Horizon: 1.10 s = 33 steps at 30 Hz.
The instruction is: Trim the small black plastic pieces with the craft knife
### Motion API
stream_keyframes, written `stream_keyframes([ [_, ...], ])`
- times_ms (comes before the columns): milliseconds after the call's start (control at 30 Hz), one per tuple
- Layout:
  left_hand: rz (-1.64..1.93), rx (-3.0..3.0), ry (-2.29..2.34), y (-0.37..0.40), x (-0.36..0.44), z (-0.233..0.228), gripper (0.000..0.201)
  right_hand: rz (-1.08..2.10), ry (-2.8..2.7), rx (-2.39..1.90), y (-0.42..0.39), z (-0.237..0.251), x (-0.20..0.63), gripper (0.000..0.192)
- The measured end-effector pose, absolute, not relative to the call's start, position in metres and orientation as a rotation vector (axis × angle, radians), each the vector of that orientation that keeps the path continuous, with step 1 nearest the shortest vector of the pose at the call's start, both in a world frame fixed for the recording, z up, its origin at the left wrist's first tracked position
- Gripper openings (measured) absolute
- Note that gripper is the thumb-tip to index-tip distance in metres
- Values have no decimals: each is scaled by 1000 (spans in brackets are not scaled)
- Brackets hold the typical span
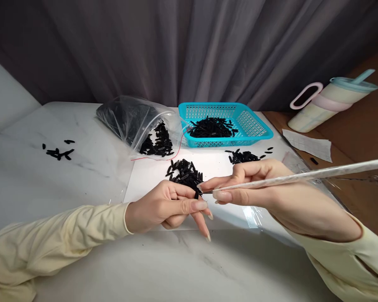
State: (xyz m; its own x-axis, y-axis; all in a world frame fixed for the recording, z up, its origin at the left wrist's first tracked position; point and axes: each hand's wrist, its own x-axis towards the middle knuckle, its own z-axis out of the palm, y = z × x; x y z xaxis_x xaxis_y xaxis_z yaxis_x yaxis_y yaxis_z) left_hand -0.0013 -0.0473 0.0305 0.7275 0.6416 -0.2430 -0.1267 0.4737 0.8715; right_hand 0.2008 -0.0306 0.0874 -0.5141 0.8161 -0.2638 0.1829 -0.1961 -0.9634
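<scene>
- Grey curtains are hanging behind a white marble-look table point(82, 180), with a white paper sheet point(148, 176) lying under the work area.
- At far left, a few small black oblong plastic pieces point(58, 152) are lying scattered, well apart from everything else.
- Next, a clear plastic zip bag point(129, 119) is lying open, more black pieces spilling from its mouth.
- At centre, a loose pile of black pieces point(184, 172) is sitting on the paper, just behind the hands.
- The left hand point(170, 207) is pinching one black piece point(197, 193) between thumb and fingers, other fingers curled.
- The right hand point(255, 188) is gripping a long thin clear plastic tube point(302, 175) near its tip, and that tip is meeting the pinched piece.
- Behind, a turquoise plastic mesh basket point(255, 126) is holding a layer of black pieces; another small heap point(244, 157) is lying in front of it.
- At right, a pastel tumbler point(330, 102) is lying on a brown surface.
- Judging by the piles, the work looks mid-way: some pieces are binned, but many are waiting in the bag and on the paper.
</scene>
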Motion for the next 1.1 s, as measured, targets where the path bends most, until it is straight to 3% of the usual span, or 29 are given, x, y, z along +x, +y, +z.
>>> stream_keyframes([
  [300, 532, 944, 630, -48, -2, 31, 22, 1786, -1504, -1138, -35, 82, 195, 29],
  [900, 546, 973, 672, -47, -1, 33, 27, 1754, -1527, -1137, -39, 79, 192, 28],
  [1100, 597, 1083, 794, -50, 0, 32, 30, 1600, -1550, -1205, -48, 79, 187, 27],
])
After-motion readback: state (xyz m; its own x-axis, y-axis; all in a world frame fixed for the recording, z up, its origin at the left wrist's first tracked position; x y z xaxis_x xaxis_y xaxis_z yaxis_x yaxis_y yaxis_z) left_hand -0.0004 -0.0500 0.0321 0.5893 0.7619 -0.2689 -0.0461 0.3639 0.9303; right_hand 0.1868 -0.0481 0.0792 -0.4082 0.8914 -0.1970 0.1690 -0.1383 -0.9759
